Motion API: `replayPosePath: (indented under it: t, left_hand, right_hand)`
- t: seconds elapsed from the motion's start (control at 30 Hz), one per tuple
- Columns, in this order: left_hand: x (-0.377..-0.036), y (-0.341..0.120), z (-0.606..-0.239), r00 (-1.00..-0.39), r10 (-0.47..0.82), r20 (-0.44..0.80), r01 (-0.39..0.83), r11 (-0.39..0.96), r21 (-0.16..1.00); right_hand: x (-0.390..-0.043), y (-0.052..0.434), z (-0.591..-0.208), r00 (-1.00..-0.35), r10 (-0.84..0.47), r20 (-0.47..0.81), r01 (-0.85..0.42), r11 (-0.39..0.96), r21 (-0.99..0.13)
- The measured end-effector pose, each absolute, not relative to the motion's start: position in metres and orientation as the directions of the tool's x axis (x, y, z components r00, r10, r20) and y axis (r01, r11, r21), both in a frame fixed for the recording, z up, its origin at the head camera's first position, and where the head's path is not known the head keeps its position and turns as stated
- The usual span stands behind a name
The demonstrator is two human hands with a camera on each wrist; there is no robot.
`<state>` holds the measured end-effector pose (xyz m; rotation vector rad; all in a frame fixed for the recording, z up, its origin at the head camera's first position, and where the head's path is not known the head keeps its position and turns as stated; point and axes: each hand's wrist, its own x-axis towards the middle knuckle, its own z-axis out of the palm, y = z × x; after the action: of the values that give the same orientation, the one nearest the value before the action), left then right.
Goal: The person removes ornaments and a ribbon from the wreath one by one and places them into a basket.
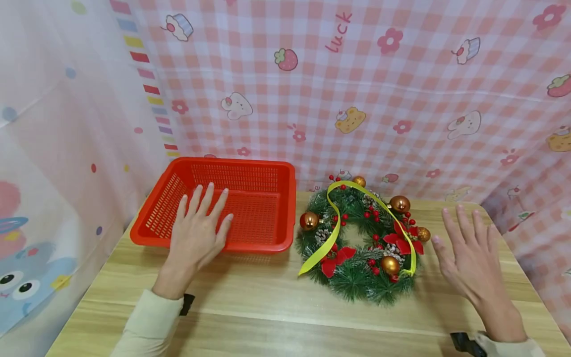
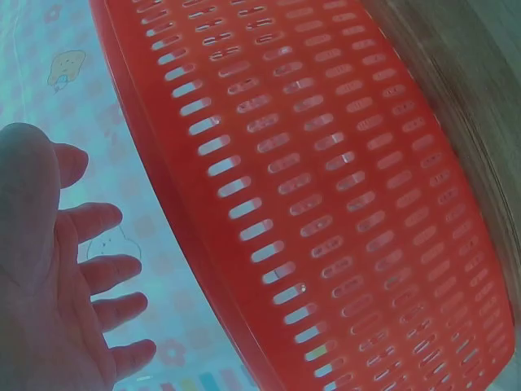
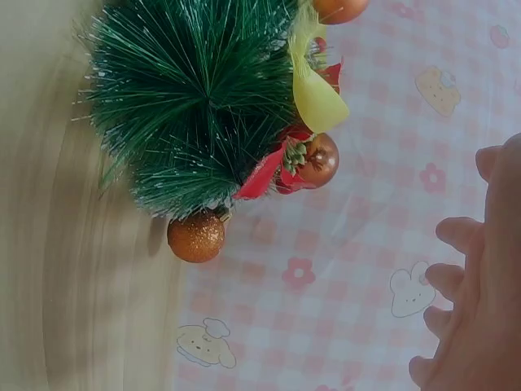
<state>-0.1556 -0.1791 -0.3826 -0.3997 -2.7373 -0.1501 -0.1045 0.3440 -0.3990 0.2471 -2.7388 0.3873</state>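
A red plastic basket with slotted sides stands at the left of the table; its inside shows no contents. Over its near rim spreads my left hand, fingers straight and holding nothing. In the left wrist view the hand appears beside the basket's slotted wall. Right of the basket lies a green Christmas wreath with gold baubles, red flowers, berries and pinecones. A yellow ribbon loops loosely across its top. My right hand, fingers apart and holding nothing, is just right of the wreath.
The light wooden table ends at the back against a pink checked cloth with cartoon prints. A white printed cloth hangs along the left side. A black strap shows at the right wrist.
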Motion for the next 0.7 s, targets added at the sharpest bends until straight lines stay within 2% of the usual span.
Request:
replayPosePath:
  t: [0.43, 0.7]
  left_hand:
    - [-0.153, -0.167, -0.385, -0.898, 0.269, 0.349, 0.308, 0.949, 0.062]
    - [-0.153, -0.152, -0.386, -0.902, 0.281, 0.328, 0.329, 0.939, 0.101]
  right_hand:
    - [-0.108, 0.332, -0.405, -0.907, -0.159, 0.391, -0.264, 0.936, -0.233]
    - [-0.114, 0.326, -0.411, -0.888, -0.18, 0.422, -0.321, 0.901, -0.292]
